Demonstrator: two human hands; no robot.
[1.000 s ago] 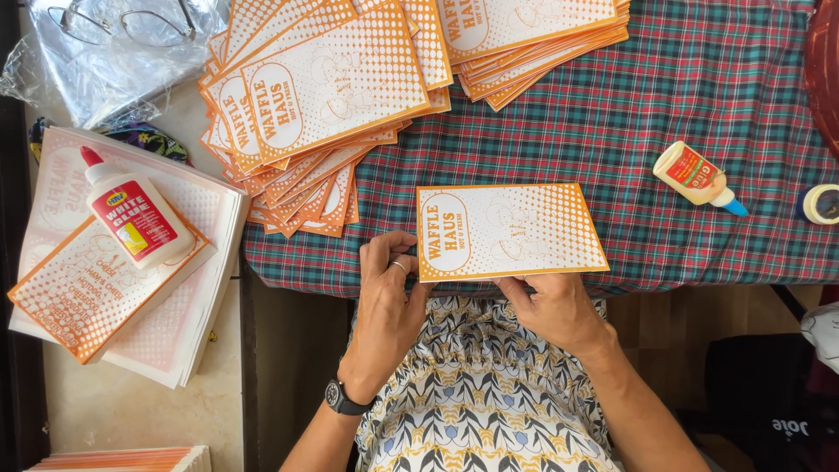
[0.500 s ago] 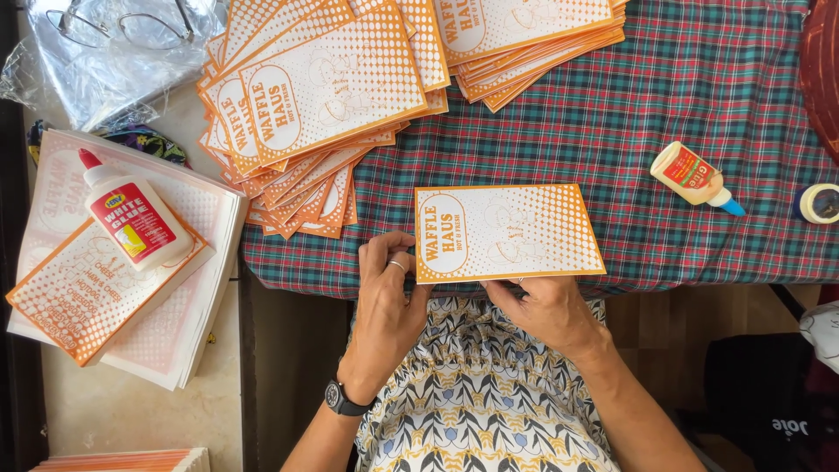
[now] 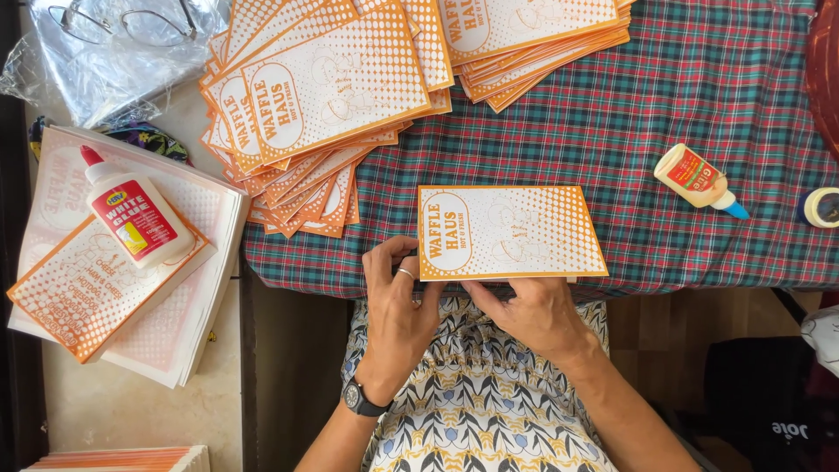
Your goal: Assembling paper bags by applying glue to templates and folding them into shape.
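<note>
An orange-and-white printed paper sheet (image 3: 511,232) lies flat on the plaid tablecloth (image 3: 699,96) at the table's near edge. My left hand (image 3: 398,301), with a ring and a wristwatch, pinches the sheet's lower left corner. My right hand (image 3: 533,310) grips the sheet's lower edge from beneath, fingers tucked under it. Both hands sit over my lap and its patterned fabric.
A fanned stack of matching sheets (image 3: 323,96) fills the upper left of the cloth, another pile (image 3: 533,35) at top centre. A small glue bottle (image 3: 699,179) and tape roll (image 3: 820,208) lie at the right. A large glue bottle (image 3: 135,218) rests on papers (image 3: 210,288) at the left.
The sheet has shifted slightly as both hands adjust along its lower edge; nothing else has moved.
</note>
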